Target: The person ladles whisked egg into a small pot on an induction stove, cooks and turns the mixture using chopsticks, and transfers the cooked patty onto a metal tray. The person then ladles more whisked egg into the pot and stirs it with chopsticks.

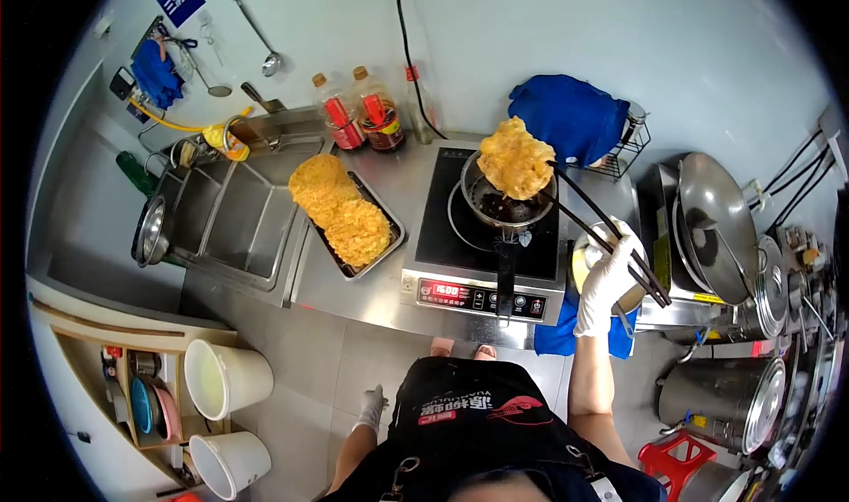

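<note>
My right hand (pixel 605 276), in a white glove, is closed around a pair of long dark chopsticks (pixel 632 268). Their tips grip a golden fried patty (pixel 516 159), held up over a small saucepan (pixel 478 192) with dark liquid inside. The saucepan sits on an induction cooker (pixel 442 237), its black handle pointing toward me. My left hand (pixel 373 406), also gloved, hangs low beside my apron, away from the counter; its fingers look loosely apart with nothing in them. Left of the cooker, more fried patties (pixel 354 230) lie on a dark tray (pixel 389 228).
A steel sink (pixel 252 210) is at the left. Sauce bottles (pixel 380 117) stand against the wall. A blue cloth (pixel 566 117) covers a wire rack behind the saucepan. A bowl (pixel 591 259) is beneath my right hand, and a wok (pixel 716 223) stands farther right. White buckets (pixel 256 380) are on the floor.
</note>
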A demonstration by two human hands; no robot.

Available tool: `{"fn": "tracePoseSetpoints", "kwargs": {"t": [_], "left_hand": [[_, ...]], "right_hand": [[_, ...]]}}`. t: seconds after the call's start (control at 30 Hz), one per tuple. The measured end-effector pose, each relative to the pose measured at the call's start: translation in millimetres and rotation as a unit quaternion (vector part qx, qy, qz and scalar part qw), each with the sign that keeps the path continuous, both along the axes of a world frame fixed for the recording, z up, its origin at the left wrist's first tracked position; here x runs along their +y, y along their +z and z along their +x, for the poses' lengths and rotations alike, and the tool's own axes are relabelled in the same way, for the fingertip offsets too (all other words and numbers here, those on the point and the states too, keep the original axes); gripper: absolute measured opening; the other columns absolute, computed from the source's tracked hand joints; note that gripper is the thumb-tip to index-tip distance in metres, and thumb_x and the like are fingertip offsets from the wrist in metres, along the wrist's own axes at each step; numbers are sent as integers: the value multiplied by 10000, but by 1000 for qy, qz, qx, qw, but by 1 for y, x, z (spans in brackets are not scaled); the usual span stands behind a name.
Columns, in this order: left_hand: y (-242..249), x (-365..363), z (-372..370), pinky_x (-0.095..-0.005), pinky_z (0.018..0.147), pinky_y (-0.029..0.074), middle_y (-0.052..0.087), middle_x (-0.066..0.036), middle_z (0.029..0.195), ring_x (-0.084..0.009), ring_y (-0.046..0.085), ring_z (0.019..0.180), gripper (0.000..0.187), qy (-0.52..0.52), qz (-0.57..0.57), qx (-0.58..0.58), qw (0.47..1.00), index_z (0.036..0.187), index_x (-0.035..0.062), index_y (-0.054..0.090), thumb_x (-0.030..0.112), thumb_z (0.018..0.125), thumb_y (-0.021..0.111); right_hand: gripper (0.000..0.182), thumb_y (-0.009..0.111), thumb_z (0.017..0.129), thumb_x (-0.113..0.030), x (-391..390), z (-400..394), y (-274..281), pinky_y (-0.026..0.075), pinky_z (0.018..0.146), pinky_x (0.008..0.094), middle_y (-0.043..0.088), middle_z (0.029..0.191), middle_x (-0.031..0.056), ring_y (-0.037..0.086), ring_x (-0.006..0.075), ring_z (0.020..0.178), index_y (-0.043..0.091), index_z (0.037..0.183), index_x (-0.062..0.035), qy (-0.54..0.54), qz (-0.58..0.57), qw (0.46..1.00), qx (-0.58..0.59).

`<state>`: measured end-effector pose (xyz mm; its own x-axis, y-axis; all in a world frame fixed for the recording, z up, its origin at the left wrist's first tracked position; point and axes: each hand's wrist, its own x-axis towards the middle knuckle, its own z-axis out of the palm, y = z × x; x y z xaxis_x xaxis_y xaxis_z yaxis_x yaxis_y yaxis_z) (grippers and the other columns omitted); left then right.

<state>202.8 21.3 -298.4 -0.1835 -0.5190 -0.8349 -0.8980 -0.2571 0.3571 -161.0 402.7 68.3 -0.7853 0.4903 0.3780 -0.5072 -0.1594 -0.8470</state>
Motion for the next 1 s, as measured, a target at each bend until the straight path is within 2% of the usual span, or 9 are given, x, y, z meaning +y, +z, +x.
{"fn": "tracePoseSetpoints", "kwargs": {"t": [0.13, 0.2, 0.43, 0.57, 0.77, 1.0], "left_hand": [[15, 9, 4, -339, 411, 474, 611, -187, 699, -260, 578, 472, 452, 39, 18, 24, 999, 1033, -66, 472, 355, 868, 486], [17, 13, -7, -336, 413, 472, 610, -184, 702, -253, 580, 482, 463, 59, 40, 50, 996, 1059, -63, 464, 358, 867, 491], [28, 37, -58, -317, 417, 459, 613, -157, 703, -226, 572, 485, 382, 23, 13, 143, 989, 1001, -49, 511, 309, 869, 508], [29, 39, -62, -313, 421, 452, 614, -165, 714, -225, 566, 484, 419, 9, 11, 135, 991, 1020, -52, 500, 337, 864, 511], [9, 27, -30, -319, 417, 444, 622, -193, 751, -228, 567, 489, 480, -8, 28, 77, 997, 1066, -62, 463, 372, 867, 512], [24, 28, -21, -336, 430, 456, 629, -186, 746, -236, 588, 515, 481, -20, 3, 47, 999, 1065, -66, 473, 370, 863, 496]], "right_hand": [[350, 461, 935, -317, -1, 0, 6, 486, 692, 267, 616, 863, 125, 606, 177, 758, 552, 986, 18, -11, 5, 1000, -9], [354, 461, 935, -317, -2, -1, 7, 485, 686, 263, 622, 852, 131, 609, 177, 733, 552, 988, 21, -8, -4, 1000, -4], [353, 462, 934, -310, -1, -1, 12, 487, 667, 262, 630, 812, 140, 614, 179, 693, 550, 988, 27, -12, 1, 1000, -19], [351, 461, 934, -309, -1, 0, 14, 492, 664, 270, 628, 824, 139, 615, 182, 708, 550, 989, 26, -15, 8, 1000, -24], [344, 465, 934, -309, -2, -2, 10, 493, 690, 278, 623, 884, 128, 613, 184, 757, 560, 986, 17, -15, 0, 1000, -5], [331, 459, 937, -294, -1, -4, 7, 485, 668, 258, 624, 890, 119, 609, 169, 742, 566, 981, 16, -35, 4, 999, -29]]}}
